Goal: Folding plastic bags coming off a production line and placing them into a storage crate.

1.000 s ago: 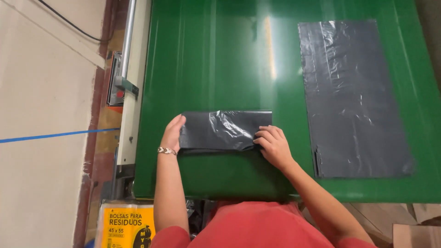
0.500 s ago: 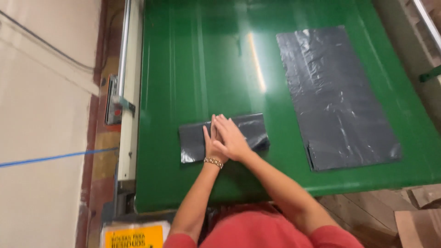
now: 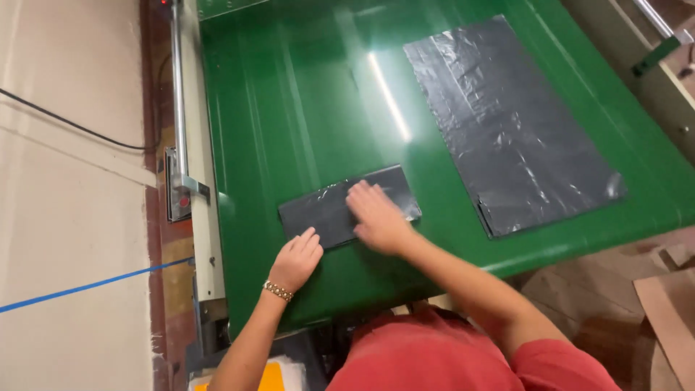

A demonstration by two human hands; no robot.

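Observation:
A folded dark grey plastic bag (image 3: 322,210) lies flat on the green table (image 3: 304,108) near its front edge. My right hand (image 3: 376,216) presses flat on the middle of the folded bag, fingers spread. At the bag's lower left corner my left hand (image 3: 297,259), with a bracelet on the wrist, has its fingertips touching the edge. Neither hand grips anything.
A larger flat dark grey plastic bag (image 3: 510,123) lies spread on the table's right half. A metal rail (image 3: 177,94) with a bracket runs along the table's left side. Blue tape (image 3: 79,288) and a black cable (image 3: 65,123) cross the floor. Brown cardboard (image 3: 670,304) lies at the lower right.
My hands, stacked on the folded bag half a second ago, have parted: the right slid right across the bag, the left drew back to its lower left corner. The view shifted.

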